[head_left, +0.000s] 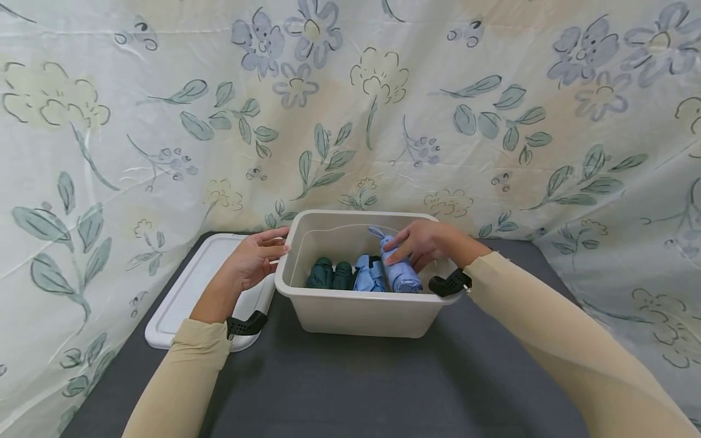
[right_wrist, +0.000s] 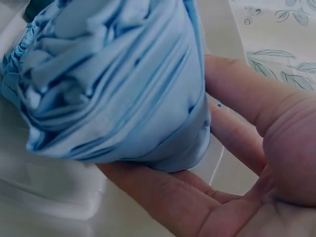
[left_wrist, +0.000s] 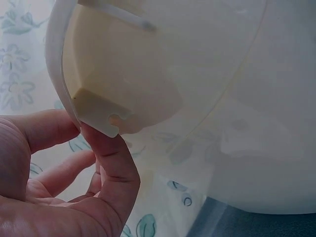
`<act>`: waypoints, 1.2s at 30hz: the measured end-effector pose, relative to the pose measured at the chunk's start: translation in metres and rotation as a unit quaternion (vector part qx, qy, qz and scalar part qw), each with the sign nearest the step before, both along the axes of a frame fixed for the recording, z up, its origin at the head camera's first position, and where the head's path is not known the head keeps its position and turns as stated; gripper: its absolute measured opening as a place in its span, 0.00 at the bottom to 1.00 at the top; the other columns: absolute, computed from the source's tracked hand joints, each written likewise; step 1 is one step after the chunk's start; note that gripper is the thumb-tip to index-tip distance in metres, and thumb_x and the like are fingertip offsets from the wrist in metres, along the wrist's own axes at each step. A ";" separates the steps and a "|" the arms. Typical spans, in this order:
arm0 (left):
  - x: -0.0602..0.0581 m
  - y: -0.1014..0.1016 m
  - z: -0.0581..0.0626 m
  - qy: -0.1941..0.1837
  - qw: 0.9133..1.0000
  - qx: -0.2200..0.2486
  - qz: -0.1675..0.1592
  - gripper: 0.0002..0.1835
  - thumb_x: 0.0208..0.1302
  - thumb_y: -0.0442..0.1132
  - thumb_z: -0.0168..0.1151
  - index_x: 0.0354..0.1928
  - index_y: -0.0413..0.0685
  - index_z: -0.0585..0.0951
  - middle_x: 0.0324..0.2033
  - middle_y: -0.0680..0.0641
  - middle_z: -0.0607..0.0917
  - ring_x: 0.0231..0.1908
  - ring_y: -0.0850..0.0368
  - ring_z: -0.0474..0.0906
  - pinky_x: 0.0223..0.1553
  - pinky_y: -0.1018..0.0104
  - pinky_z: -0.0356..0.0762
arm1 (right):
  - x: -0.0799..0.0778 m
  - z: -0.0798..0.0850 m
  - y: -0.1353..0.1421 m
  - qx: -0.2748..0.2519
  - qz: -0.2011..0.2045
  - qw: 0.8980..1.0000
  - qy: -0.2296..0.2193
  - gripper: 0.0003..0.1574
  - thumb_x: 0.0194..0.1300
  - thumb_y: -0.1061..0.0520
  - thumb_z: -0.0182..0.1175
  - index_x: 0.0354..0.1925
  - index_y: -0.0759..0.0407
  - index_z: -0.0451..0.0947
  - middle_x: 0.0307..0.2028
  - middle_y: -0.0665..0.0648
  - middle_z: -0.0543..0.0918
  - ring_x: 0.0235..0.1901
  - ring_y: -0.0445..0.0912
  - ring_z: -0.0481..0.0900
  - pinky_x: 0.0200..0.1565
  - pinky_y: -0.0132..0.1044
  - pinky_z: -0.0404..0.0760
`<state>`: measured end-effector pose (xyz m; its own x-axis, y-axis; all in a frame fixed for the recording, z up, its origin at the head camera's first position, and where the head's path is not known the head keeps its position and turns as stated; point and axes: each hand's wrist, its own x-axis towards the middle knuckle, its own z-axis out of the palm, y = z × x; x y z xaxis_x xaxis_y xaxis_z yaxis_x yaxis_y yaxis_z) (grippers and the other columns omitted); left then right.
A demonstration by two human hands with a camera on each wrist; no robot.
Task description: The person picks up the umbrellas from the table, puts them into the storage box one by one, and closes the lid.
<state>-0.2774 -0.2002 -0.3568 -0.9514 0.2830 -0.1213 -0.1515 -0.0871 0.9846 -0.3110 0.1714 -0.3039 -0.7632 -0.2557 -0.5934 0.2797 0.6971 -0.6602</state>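
Observation:
A white plastic bin (head_left: 361,315) stands on the dark table, and several folded umbrellas lie inside it. My left hand (head_left: 256,255) pinches the bin's left rim (left_wrist: 55,59) between thumb and finger. Inside the right half, my right hand (head_left: 420,241) grips a light blue folded umbrella (head_left: 404,277); its wrapped cloth (right_wrist: 123,94) fills much of the right wrist view. This umbrella leans with a loop strap at its far end. Beside it lies a second blue folded umbrella (head_left: 369,275), and dark green folded umbrellas (head_left: 320,274) sit further left.
A white lid (head_left: 177,304) lies flat on the table left of the bin, partly under my left forearm. A flower-printed curtain (head_left: 328,121) hangs right behind the bin. Dark table surface (head_left: 350,383) extends in front.

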 end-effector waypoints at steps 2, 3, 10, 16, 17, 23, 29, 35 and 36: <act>0.000 0.000 0.000 0.000 1.000 0.001 0.000 0.33 0.72 0.32 0.62 0.76 0.43 0.66 0.44 0.50 0.83 0.42 0.59 0.85 0.46 0.65 0.87 | -0.001 0.000 -0.001 0.002 0.003 1.000 -0.010 0.36 0.60 0.54 0.76 0.65 0.56 0.79 0.64 0.66 0.79 0.50 0.57 0.86 0.51 0.47 0.88; 0.000 0.000 0.001 0.000 1.000 0.001 -0.001 0.33 0.72 0.32 0.62 0.76 0.42 0.66 0.44 0.50 0.83 0.42 0.59 0.85 0.47 0.65 0.87 | -0.001 0.000 -0.001 0.003 0.005 1.000 -0.014 0.36 0.60 0.54 0.76 0.65 0.57 0.79 0.63 0.66 0.79 0.49 0.57 0.86 0.51 0.48 0.88; 0.001 0.002 0.001 -0.001 1.000 -0.003 0.002 0.32 0.72 0.32 0.62 0.76 0.43 0.66 0.45 0.49 0.83 0.43 0.58 0.85 0.47 0.65 0.87 | -0.001 -0.002 0.000 0.010 0.014 1.000 -0.026 0.36 0.61 0.57 0.74 0.66 0.59 0.78 0.65 0.67 0.78 0.47 0.56 0.86 0.50 0.49 0.88; 0.000 0.002 0.000 -0.002 1.000 -0.003 0.000 0.33 0.73 0.32 0.61 0.77 0.42 0.65 0.45 0.50 0.83 0.43 0.59 0.84 0.47 0.66 0.87 | -0.002 -0.002 0.000 -0.001 0.015 0.999 -0.039 0.34 0.65 0.60 0.71 0.67 0.64 0.76 0.61 0.69 0.80 0.49 0.61 0.87 0.51 0.49 0.88; 0.000 0.002 0.000 -0.001 1.000 -0.003 0.000 0.33 0.73 0.32 0.61 0.77 0.42 0.65 0.45 0.51 0.83 0.42 0.60 0.84 0.46 0.66 0.87 | -0.001 -0.001 0.000 -0.004 0.018 0.999 -0.035 0.34 0.65 0.60 0.71 0.67 0.64 0.75 0.60 0.69 0.81 0.50 0.62 0.87 0.51 0.49 0.88; -0.001 0.002 0.001 -0.001 1.000 -0.001 0.007 0.32 0.73 0.32 0.61 0.77 0.43 0.65 0.44 0.51 0.83 0.41 0.60 0.85 0.46 0.66 0.87 | 0.006 0.010 0.009 -0.034 0.039 0.998 0.021 0.31 0.66 0.57 0.71 0.65 0.63 0.77 0.52 0.64 0.87 0.50 0.60 0.88 0.51 0.49 0.87; -0.003 0.003 0.000 -0.004 1.000 0.003 0.012 0.32 0.72 0.32 0.61 0.76 0.44 0.67 0.43 0.51 0.84 0.41 0.60 0.85 0.46 0.65 0.87 | 0.016 0.020 0.024 -0.078 0.052 0.990 0.107 0.30 0.66 0.56 0.70 0.64 0.61 0.78 0.50 0.61 0.89 0.43 0.50 0.90 0.51 0.47 0.87; -0.003 0.003 -0.002 -0.001 1.000 0.017 0.008 0.32 0.72 0.32 0.61 0.76 0.42 0.66 0.42 0.52 0.85 0.40 0.60 0.86 0.45 0.66 0.87 | 0.024 0.021 0.045 -0.095 0.016 0.978 0.186 0.28 0.67 0.53 0.69 0.64 0.58 0.79 0.54 0.62 0.86 0.48 0.50 0.89 0.53 0.46 0.87; -0.003 0.003 -0.003 -0.002 1.000 0.017 0.009 0.32 0.72 0.32 0.61 0.76 0.42 0.66 0.42 0.52 0.85 0.40 0.60 0.86 0.45 0.65 0.87 | 0.026 0.021 0.049 -0.097 0.012 0.976 0.197 0.28 0.68 0.53 0.69 0.64 0.59 0.79 0.56 0.63 0.85 0.49 0.51 0.89 0.53 0.46 0.86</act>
<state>-0.2806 -0.1973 -0.3595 -0.9562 0.2692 -0.1152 -0.1529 -0.1236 0.9805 -0.2855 0.2201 -0.2829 -0.9147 -0.3541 -0.1951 -0.0361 0.5521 -0.8330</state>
